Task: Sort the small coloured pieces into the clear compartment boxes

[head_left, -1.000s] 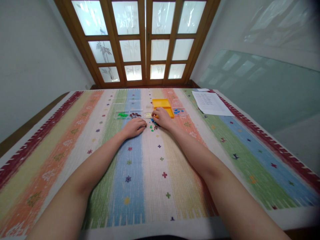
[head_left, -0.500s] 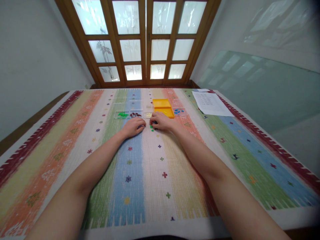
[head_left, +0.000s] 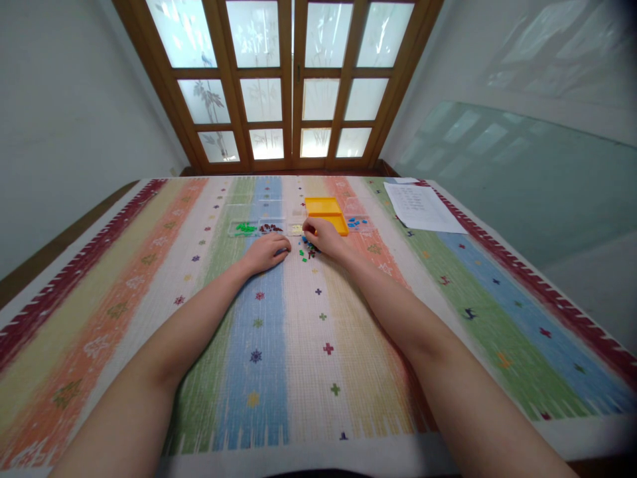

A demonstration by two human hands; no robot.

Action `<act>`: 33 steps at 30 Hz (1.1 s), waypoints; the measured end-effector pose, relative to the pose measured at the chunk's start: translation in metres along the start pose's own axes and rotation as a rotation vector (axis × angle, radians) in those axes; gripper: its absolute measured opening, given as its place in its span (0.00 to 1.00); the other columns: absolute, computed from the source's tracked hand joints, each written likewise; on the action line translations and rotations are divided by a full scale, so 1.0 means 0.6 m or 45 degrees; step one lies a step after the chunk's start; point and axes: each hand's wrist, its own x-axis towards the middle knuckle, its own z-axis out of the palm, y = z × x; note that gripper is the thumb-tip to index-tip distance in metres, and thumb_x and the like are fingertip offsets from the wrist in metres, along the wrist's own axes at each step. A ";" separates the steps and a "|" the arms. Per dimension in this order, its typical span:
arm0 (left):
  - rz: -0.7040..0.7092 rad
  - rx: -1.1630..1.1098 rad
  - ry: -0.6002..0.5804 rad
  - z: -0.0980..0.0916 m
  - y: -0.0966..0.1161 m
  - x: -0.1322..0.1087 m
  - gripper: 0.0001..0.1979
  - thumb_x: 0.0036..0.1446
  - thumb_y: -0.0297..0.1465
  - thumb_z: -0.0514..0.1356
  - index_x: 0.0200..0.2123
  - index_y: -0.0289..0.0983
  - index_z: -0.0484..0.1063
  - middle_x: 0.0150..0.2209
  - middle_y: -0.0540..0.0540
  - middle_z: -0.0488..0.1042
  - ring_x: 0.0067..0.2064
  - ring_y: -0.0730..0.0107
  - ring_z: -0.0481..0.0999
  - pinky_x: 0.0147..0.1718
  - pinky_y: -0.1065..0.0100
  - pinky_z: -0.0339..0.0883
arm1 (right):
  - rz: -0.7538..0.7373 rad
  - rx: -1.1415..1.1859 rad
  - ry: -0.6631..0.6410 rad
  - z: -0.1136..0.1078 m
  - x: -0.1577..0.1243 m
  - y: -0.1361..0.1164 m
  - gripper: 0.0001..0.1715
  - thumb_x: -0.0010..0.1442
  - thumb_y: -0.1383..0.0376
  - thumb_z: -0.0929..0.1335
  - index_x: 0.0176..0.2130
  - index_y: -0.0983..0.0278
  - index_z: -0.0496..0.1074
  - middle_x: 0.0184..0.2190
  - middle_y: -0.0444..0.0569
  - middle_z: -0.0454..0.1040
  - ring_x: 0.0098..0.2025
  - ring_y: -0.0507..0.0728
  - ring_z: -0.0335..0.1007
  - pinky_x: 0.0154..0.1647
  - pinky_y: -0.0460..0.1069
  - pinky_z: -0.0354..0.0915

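My right hand (head_left: 322,237) is pinched closed just above a small mixed pile of green, blue and dark red pieces (head_left: 309,251). Whatever its fingertips hold is too small to make out. On the cloth to the left of that pile rests my left hand (head_left: 269,253), its fingers loosely bent, with nothing visible in it. Behind the left hand stand clear boxes with green pieces (head_left: 245,228) and dark red pieces (head_left: 270,228). Past the right hand lies an opened yellow case (head_left: 322,206), partly covered by that hand. A small clear box with pale yellow pieces (head_left: 295,229) sits between the hands.
Right of the yellow case is a clear box holding blue pieces (head_left: 354,222). A printed sheet of paper (head_left: 424,208) lies at the far right of the table. The striped tablecloth (head_left: 308,372) spreads under everything, and glazed wooden doors (head_left: 292,79) stand beyond the table.
My right hand has lifted slightly away from the pile toward the yellow case, uncovering more of the blue and dark red pieces. The left hand has stayed in place.
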 end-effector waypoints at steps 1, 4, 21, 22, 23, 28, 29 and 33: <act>-0.004 -0.005 0.000 0.000 0.000 0.000 0.09 0.67 0.29 0.58 0.45 0.41 0.78 0.48 0.43 0.79 0.53 0.58 0.76 0.56 0.56 0.69 | 0.007 0.031 0.030 0.002 0.001 0.002 0.06 0.61 0.69 0.67 0.39 0.62 0.74 0.35 0.47 0.77 0.38 0.57 0.69 0.41 0.48 0.61; -0.014 -0.017 0.012 0.001 0.000 0.000 0.09 0.66 0.28 0.58 0.44 0.41 0.78 0.47 0.43 0.79 0.53 0.58 0.75 0.56 0.56 0.69 | 0.065 0.123 0.114 0.008 0.004 0.007 0.07 0.62 0.68 0.67 0.38 0.62 0.76 0.35 0.47 0.78 0.37 0.57 0.71 0.41 0.49 0.63; -0.209 0.069 0.090 0.006 -0.011 -0.006 0.09 0.68 0.32 0.59 0.46 0.40 0.78 0.44 0.43 0.80 0.48 0.59 0.77 0.49 0.59 0.70 | 0.239 0.318 0.290 0.011 0.009 0.011 0.15 0.67 0.67 0.66 0.49 0.61 0.81 0.50 0.52 0.82 0.53 0.59 0.77 0.58 0.56 0.71; -0.226 0.073 0.099 0.006 -0.011 -0.006 0.09 0.68 0.32 0.59 0.46 0.40 0.78 0.44 0.43 0.80 0.48 0.58 0.77 0.50 0.59 0.70 | 0.246 0.314 0.287 0.011 0.008 0.011 0.15 0.67 0.67 0.66 0.49 0.61 0.81 0.49 0.52 0.82 0.52 0.59 0.77 0.57 0.56 0.71; -0.245 0.080 0.110 0.006 -0.011 -0.006 0.09 0.68 0.33 0.59 0.46 0.40 0.78 0.45 0.43 0.80 0.48 0.58 0.77 0.50 0.59 0.70 | 0.251 0.308 0.282 0.011 0.008 0.012 0.15 0.67 0.66 0.66 0.48 0.61 0.81 0.49 0.51 0.82 0.51 0.59 0.77 0.57 0.56 0.71; -0.393 0.107 0.272 -0.001 -0.014 -0.007 0.10 0.67 0.32 0.59 0.48 0.40 0.79 0.47 0.42 0.81 0.50 0.56 0.77 0.51 0.57 0.69 | 0.220 0.288 0.271 0.016 0.005 0.017 0.13 0.66 0.66 0.66 0.44 0.60 0.81 0.46 0.51 0.82 0.48 0.60 0.77 0.54 0.55 0.70; -0.438 0.105 0.318 -0.004 -0.016 -0.008 0.10 0.67 0.31 0.59 0.48 0.40 0.79 0.47 0.43 0.81 0.50 0.56 0.77 0.52 0.57 0.69 | 0.208 0.290 0.274 0.017 0.005 0.017 0.13 0.65 0.66 0.66 0.44 0.60 0.81 0.45 0.51 0.82 0.47 0.60 0.77 0.53 0.55 0.70; -0.651 0.070 0.482 -0.013 -0.037 -0.016 0.10 0.66 0.31 0.59 0.46 0.41 0.80 0.46 0.43 0.82 0.46 0.58 0.78 0.51 0.57 0.70 | 0.190 0.277 0.264 0.014 0.003 0.014 0.12 0.64 0.66 0.66 0.43 0.61 0.80 0.44 0.50 0.82 0.46 0.59 0.77 0.51 0.54 0.70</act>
